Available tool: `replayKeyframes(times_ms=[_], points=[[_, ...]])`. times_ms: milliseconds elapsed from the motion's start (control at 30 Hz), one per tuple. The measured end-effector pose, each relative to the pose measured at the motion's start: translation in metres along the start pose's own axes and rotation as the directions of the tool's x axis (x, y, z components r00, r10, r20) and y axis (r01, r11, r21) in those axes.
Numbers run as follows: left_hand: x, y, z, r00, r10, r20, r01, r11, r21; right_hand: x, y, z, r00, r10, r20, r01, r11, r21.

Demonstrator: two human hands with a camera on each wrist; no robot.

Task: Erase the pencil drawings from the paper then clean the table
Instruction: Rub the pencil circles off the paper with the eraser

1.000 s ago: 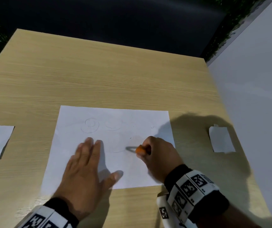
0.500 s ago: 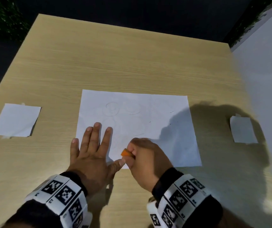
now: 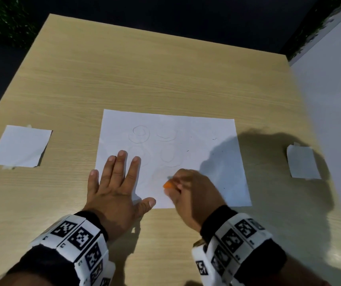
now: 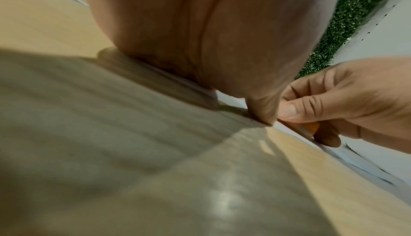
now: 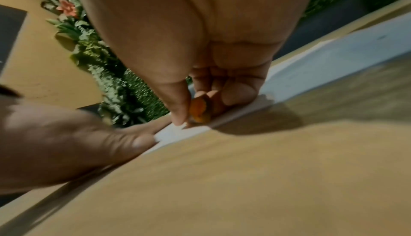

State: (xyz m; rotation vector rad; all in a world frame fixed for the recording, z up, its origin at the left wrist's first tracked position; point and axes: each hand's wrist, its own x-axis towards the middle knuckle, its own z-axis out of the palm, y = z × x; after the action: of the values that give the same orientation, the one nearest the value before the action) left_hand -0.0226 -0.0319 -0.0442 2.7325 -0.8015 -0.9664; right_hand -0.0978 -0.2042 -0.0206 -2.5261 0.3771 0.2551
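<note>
A white sheet of paper (image 3: 196,145) lies on the wooden table (image 3: 144,69), with faint pencil loops (image 3: 139,134) in its upper left part. My left hand (image 3: 118,182) lies flat with straight fingers on the sheet's lower left corner, thumb (image 5: 124,144) at the near edge. My right hand (image 3: 188,190) pinches a small orange eraser (image 3: 168,185) between thumb and fingers and presses it onto the paper near the sheet's lower middle. The right wrist view shows the eraser (image 5: 199,110) touching the paper (image 5: 333,60). In the left wrist view the eraser (image 4: 310,127) shows under the right thumb.
A smaller white paper square (image 3: 21,146) lies at the table's left side. Another small white piece (image 3: 301,162) lies near the right edge, beside a white wall (image 3: 334,100). Dark floor lies beyond the far edge.
The right hand with the eraser has slid toward the sheet's near edge and back up slightly. The left hand has stayed flat on the paper. The head view has shifted.
</note>
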Motion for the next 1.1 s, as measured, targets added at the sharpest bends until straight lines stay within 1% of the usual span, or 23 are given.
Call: replayKeyframes(times_ms=[33,100,133,200,233,267,333,367,400,433,533,633,667,700,767,800,833,867,933,967,1033,1067,1100], points=[[0.000,0.000,0.000,1.000,-0.001,-0.001,0.001,1.000,0.002,0.002,0.008,-0.007,0.997,0.078,-0.025,-0.078,0.997,0.009],[0.000,0.000,0.000,1.000,0.003,-0.002,-0.003,1.000,0.009,0.005,0.029,-0.022,0.967,0.234,-0.098,-0.235,0.972,0.004],[0.000,0.000,0.000,1.000,0.004,-0.004,-0.003,1.000,0.011,0.006,0.038,-0.029,0.953,0.272,-0.134,-0.276,0.961,-0.008],[0.000,0.000,0.001,1.000,0.003,-0.005,-0.003,1.000,0.006,0.007,0.043,-0.035,0.935,0.299,-0.188,-0.306,0.952,-0.007],[0.000,0.000,0.001,1.000,0.001,-0.004,-0.001,1.000,0.005,0.006,0.039,-0.033,0.941,0.296,-0.166,-0.299,0.954,0.006],[0.000,0.001,0.001,1.000,-0.001,-0.001,0.001,1.000,0.004,0.004,0.031,-0.027,0.959,0.259,-0.117,-0.257,0.966,0.034],[-0.001,0.000,0.000,1.000,-0.007,0.000,0.007,1.000,0.001,-0.002,0.010,-0.011,0.989,0.149,0.010,-0.149,0.986,0.079],[-0.001,0.000,0.000,1.000,-0.006,0.000,0.006,1.000,-0.001,-0.006,0.003,-0.003,0.994,0.097,0.048,-0.101,0.991,0.086],[-0.001,0.001,0.000,1.000,-0.006,-0.001,0.006,1.000,-0.004,-0.008,0.001,0.002,0.996,0.075,0.048,-0.078,0.994,0.076],[-0.001,0.001,0.000,1.000,-0.004,-0.003,0.004,1.000,-0.008,-0.008,0.004,0.001,0.995,0.096,0.030,-0.098,0.994,0.051],[-0.001,0.000,0.000,1.000,0.000,-0.001,0.000,1.000,-0.012,-0.007,0.027,-0.016,0.975,0.212,-0.061,-0.214,0.977,-0.028],[-0.001,0.000,0.001,1.000,0.001,-0.005,-0.001,1.000,-0.008,-0.005,0.035,-0.024,0.949,0.259,-0.179,-0.264,0.965,-0.003],[-0.001,0.000,0.001,1.000,0.001,-0.001,-0.001,1.000,-0.009,-0.004,0.029,-0.021,0.951,0.253,-0.176,-0.257,0.966,0.000],[-0.001,0.001,0.001,1.000,0.000,0.002,0.000,1.000,-0.012,-0.005,0.022,-0.016,0.965,0.222,-0.140,-0.223,0.975,0.010],[-0.001,0.000,0.000,1.000,-0.004,0.005,0.004,1.000,-0.003,-0.008,0.006,-0.003,0.992,0.126,-0.024,-0.126,0.992,0.018],[-0.001,0.000,0.000,1.000,-0.005,0.008,0.004,1.000,0.005,-0.009,0.003,0.000,0.995,0.104,0.007,-0.105,0.994,0.015],[-0.001,0.001,-0.001,1.000,-0.003,0.010,0.003,1.000,0.006,-0.007,0.006,-0.003,0.993,0.122,0.005,-0.122,0.993,0.008],[-0.001,0.001,-0.001,1.000,0.000,0.007,0.000,1.000,0.002,-0.003,0.014,-0.009,0.985,0.174,-0.017,-0.174,0.985,0.005],[-0.001,0.000,0.000,1.000,0.005,0.003,-0.005,1.000,-0.007,0.003,0.033,-0.026,0.956,0.283,-0.080,-0.285,0.959,-0.008],[-0.001,0.000,0.000,1.000,0.006,0.001,-0.006,1.000,-0.007,0.005,0.041,-0.033,0.943,0.313,-0.116,-0.317,0.948,-0.013],[-0.001,0.000,0.000,1.000,0.000,0.000,0.000,1.000,-0.001,0.007,0.041,-0.035,0.938,0.311,-0.150,-0.318,0.948,-0.022],[-0.001,0.001,0.000,1.000,-0.002,0.001,0.002,1.000,0.002,0.007,0.032,-0.031,0.950,0.280,-0.136,-0.283,0.959,-0.006],[-0.001,0.001,0.000,1.000,-0.007,0.001,0.007,1.000,0.007,0.007,0.023,-0.022,0.971,0.221,-0.091,-0.220,0.975,0.029]])
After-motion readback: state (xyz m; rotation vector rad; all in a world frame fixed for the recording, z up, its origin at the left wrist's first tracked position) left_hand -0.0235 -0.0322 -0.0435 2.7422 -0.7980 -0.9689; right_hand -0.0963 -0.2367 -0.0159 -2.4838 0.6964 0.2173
